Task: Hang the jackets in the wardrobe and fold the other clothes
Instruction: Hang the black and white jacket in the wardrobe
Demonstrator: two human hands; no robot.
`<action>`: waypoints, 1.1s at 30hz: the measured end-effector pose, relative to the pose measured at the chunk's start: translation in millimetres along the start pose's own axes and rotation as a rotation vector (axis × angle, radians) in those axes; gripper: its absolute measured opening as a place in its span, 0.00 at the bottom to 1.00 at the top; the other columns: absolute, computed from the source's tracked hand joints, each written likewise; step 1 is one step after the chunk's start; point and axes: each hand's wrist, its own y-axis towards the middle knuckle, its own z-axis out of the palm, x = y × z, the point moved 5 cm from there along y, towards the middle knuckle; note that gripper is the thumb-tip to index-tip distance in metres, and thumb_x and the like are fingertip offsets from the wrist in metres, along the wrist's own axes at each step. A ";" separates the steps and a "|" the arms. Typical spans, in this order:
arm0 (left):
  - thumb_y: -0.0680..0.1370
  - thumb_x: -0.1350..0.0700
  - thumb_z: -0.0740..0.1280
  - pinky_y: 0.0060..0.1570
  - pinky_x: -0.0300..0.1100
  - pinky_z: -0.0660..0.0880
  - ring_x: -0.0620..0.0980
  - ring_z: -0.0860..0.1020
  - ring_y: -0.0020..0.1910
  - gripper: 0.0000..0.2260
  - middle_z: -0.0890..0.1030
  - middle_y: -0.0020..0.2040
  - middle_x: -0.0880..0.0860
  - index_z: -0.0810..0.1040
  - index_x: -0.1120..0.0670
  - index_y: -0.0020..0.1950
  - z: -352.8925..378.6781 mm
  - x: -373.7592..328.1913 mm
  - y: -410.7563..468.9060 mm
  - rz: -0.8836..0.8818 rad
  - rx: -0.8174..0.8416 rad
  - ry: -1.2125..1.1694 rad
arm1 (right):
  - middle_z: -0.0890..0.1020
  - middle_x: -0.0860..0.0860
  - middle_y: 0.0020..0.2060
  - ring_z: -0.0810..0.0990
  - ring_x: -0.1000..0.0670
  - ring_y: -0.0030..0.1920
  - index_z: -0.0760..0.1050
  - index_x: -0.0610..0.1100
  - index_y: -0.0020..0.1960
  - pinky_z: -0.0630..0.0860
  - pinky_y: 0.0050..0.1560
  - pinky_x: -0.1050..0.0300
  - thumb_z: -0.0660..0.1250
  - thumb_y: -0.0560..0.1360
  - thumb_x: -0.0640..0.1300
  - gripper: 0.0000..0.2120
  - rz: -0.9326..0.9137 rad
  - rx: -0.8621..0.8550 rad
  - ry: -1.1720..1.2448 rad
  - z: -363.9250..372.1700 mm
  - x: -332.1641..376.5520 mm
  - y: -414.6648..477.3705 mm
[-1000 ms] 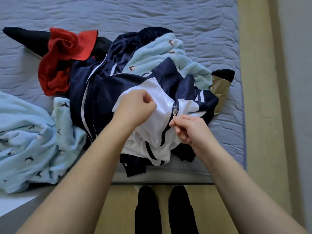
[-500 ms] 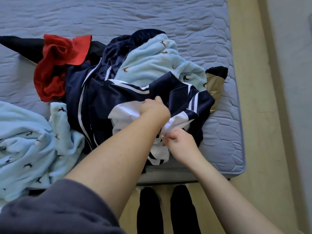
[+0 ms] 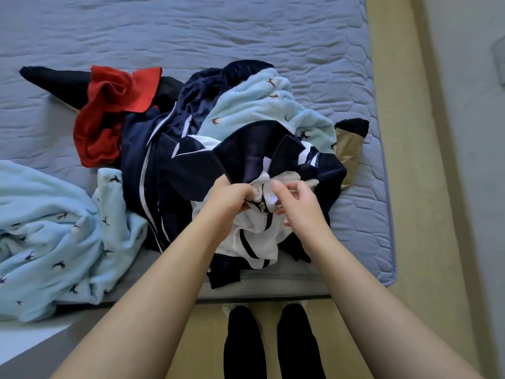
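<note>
Left hand [image 3: 229, 196] bunches the jacket [image 3: 251, 242], right hand [image 3: 300, 205] pinches it beside the zipper pull [image 3: 261, 207], dead between them.

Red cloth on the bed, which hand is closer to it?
Left. The left hand grips the jacket down and right of the red cloth; the right hand lies farther right.

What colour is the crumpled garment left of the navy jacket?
The crumpled garment is red, seen in head view.
</note>
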 end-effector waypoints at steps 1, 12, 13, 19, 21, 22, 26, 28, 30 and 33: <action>0.56 0.63 0.63 0.49 0.48 0.77 0.55 0.78 0.44 0.23 0.79 0.44 0.62 0.76 0.66 0.50 -2.9 -4.9 -9.0 0.010 0.001 -0.048 | 0.79 0.53 0.50 0.79 0.52 0.52 0.73 0.50 0.53 0.75 0.51 0.55 0.64 0.74 0.61 0.16 0.006 0.022 -0.026 2.2 8.2 -3.2; 0.60 0.67 0.61 0.42 0.45 0.75 0.54 0.78 0.37 0.10 0.78 0.35 0.60 0.79 0.61 0.36 -45.4 -87.2 -156.9 0.233 0.102 -0.082 | 0.74 0.51 0.25 0.70 0.52 0.29 0.73 0.44 0.40 0.66 0.37 0.58 0.56 0.75 0.65 0.24 0.203 0.301 -0.313 19.5 121.1 -107.1; 0.59 0.67 0.60 0.40 0.42 0.75 0.52 0.77 0.35 0.11 0.78 0.33 0.58 0.80 0.61 0.34 -48.4 -96.3 -176.2 0.248 0.143 -0.052 | 0.74 0.52 0.21 0.69 0.52 0.28 0.71 0.44 0.39 0.66 0.37 0.58 0.55 0.76 0.63 0.23 0.207 0.339 -0.346 21.5 131.0 -122.1; 0.61 0.63 0.61 0.48 0.51 0.77 0.55 0.78 0.42 0.17 0.79 0.41 0.60 0.78 0.62 0.47 -82.8 -102.0 -246.7 0.133 -0.133 -0.189 | 0.77 0.51 0.26 0.69 0.55 0.19 0.73 0.44 0.38 0.62 0.29 0.63 0.59 0.76 0.42 0.09 0.161 0.386 -0.373 28.7 155.2 -190.1; 0.69 0.65 0.60 0.48 0.54 0.77 0.57 0.77 0.41 0.10 0.76 0.41 0.61 0.74 0.67 0.48 -93.3 -98.3 -267.0 0.089 -0.303 -0.310 | 0.77 0.51 0.25 0.70 0.56 0.18 0.72 0.44 0.38 0.61 0.27 0.63 0.57 0.79 0.43 0.11 0.136 0.386 -0.280 26.5 158.7 -205.0; 0.73 0.68 0.57 0.45 0.52 0.77 0.56 0.76 0.39 0.08 0.76 0.39 0.61 0.73 0.67 0.47 -97.3 -95.3 -276.7 0.081 -0.386 -0.378 | 0.76 0.52 0.23 0.69 0.56 0.17 0.71 0.44 0.38 0.60 0.26 0.63 0.57 0.79 0.44 0.13 0.094 0.405 -0.264 25.4 161.4 -212.6; 0.76 0.70 0.51 0.40 0.49 0.76 0.53 0.76 0.36 0.12 0.75 0.38 0.58 0.72 0.61 0.40 -95.1 -82.0 -319.8 0.125 -0.601 -0.703 | 0.75 0.50 0.21 0.68 0.54 0.17 0.70 0.42 0.31 0.62 0.24 0.62 0.56 0.80 0.43 0.19 -0.214 0.394 -0.305 22.7 177.9 -243.0; 0.76 0.67 0.53 0.44 0.51 0.77 0.53 0.76 0.37 0.13 0.77 0.38 0.57 0.75 0.59 0.39 -89.0 -79.7 -343.2 0.184 -0.693 -0.645 | 0.76 0.46 0.24 0.70 0.54 0.20 0.71 0.42 0.26 0.67 0.29 0.59 0.56 0.79 0.44 0.23 -0.336 0.419 -0.301 20.0 181.5 -260.4; 0.76 0.63 0.55 0.43 0.50 0.79 0.53 0.76 0.37 0.14 0.78 0.37 0.56 0.78 0.56 0.38 -84.3 -79.0 -367.7 0.235 -0.772 -0.527 | 0.78 0.47 0.26 0.72 0.54 0.24 0.73 0.40 0.29 0.68 0.29 0.61 0.56 0.81 0.45 0.23 -0.422 0.530 -0.287 15.6 185.6 -280.9; 0.77 0.61 0.54 0.37 0.46 0.78 0.48 0.77 0.27 0.15 0.79 0.39 0.58 0.80 0.57 0.42 -79.9 -79.1 -406.9 0.286 -0.812 -0.472 | 0.80 0.50 0.32 0.76 0.53 0.32 0.75 0.40 0.40 0.70 0.29 0.62 0.58 0.81 0.45 0.15 -0.547 0.715 -0.331 12.0 192.5 -313.1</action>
